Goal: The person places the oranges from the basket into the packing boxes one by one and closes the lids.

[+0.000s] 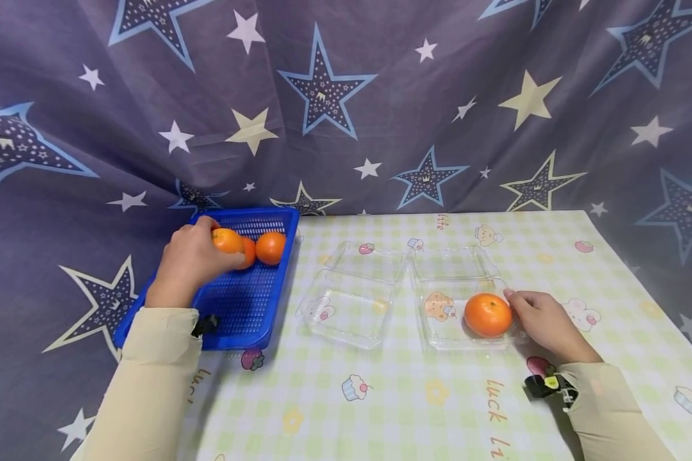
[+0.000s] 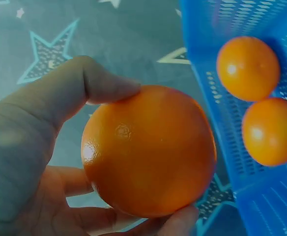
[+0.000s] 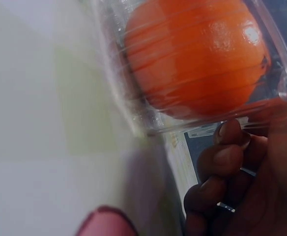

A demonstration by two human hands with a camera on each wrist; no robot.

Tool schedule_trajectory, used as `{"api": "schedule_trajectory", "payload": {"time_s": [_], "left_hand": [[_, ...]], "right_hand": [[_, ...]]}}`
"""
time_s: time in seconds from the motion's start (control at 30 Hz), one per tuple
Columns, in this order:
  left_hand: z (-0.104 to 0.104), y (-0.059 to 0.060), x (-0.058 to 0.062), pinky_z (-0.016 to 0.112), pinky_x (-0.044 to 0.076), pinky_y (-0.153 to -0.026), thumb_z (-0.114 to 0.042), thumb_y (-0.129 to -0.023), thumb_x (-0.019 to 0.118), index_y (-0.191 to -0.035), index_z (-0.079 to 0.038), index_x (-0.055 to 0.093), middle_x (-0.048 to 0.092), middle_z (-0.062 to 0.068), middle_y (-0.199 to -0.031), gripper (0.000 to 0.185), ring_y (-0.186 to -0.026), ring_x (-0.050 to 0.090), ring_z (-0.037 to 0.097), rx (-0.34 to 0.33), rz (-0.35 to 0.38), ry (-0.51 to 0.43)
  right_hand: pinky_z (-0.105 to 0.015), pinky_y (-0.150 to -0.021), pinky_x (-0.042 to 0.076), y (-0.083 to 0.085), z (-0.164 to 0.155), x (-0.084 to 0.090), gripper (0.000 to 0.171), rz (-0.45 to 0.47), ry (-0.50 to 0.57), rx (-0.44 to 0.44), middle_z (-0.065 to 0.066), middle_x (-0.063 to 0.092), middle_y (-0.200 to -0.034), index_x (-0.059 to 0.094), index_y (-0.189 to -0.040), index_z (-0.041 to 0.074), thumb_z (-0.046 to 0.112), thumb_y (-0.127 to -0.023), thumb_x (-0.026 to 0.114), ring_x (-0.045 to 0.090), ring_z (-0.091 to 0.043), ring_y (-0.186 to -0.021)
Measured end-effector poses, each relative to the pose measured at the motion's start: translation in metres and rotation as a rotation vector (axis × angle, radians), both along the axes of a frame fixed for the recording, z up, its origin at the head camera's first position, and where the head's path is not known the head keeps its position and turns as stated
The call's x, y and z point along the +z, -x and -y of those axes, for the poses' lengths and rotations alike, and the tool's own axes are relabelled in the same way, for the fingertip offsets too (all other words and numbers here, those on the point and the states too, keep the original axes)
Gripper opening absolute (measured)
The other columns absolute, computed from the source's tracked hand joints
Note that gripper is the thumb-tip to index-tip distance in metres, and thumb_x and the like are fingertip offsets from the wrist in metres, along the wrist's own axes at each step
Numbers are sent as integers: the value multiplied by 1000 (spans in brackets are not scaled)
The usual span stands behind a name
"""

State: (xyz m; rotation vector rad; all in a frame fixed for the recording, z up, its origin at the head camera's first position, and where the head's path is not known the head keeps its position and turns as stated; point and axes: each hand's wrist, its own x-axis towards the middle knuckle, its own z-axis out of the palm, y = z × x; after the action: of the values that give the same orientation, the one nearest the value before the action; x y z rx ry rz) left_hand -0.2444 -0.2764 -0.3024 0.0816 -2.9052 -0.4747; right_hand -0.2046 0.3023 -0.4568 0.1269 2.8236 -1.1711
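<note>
My left hand [image 1: 191,257] grips an orange [image 1: 226,240] just above the far end of a blue mesh basket [image 1: 242,307]; the left wrist view shows thumb and fingers [image 2: 104,86] curled round this orange [image 2: 148,150]. Two more oranges [image 2: 248,68] [image 2: 272,130] lie in the basket beside it. My right hand [image 1: 541,318] holds the right rim of a clear plastic container [image 1: 444,336] with one orange [image 1: 487,315] inside. In the right wrist view its curled fingers [image 3: 222,162] sit under the rim by that orange [image 3: 197,59].
An empty clear container [image 1: 346,330] with its lid open stands between the basket and the filled one. All sit on a checked tablecloth [image 1: 380,397]. A star-patterned curtain [image 1: 346,96] hangs behind and drapes past the table's left edge.
</note>
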Motion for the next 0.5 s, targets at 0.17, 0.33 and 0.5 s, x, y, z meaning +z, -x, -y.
{"api": "schedule_trajectory", "payload": {"time_s": [0.17,0.33,0.5], "left_hand": [[-15,-6,9,51,50,-74,-47,-78,80,-134,0,48,56,26,-111,80,-91,55,43,-7,-2,-1],[-28,-13,13,53,51,-75,-47,-78,81,-135,1,46,57,26,-112,81,-92,57,43,-6,-31,-5],[-40,-18,17,53,52,-77,-48,-76,82,-134,0,47,58,24,-112,83,-92,57,42,-12,-83,-28]], "right_hand": [[-37,-73,38,0,0,0,66,-11,-1,-3,-8,51,-80,68,-112,4,60,-107,33,52,-27,-83],[-37,-75,39,-1,0,-1,68,-10,-4,0,-9,54,-84,68,-120,3,59,-107,33,53,-28,-87],[-36,-72,39,0,0,-1,66,-18,-7,5,-8,52,-80,69,-113,4,59,-107,32,53,-27,-82]]}}
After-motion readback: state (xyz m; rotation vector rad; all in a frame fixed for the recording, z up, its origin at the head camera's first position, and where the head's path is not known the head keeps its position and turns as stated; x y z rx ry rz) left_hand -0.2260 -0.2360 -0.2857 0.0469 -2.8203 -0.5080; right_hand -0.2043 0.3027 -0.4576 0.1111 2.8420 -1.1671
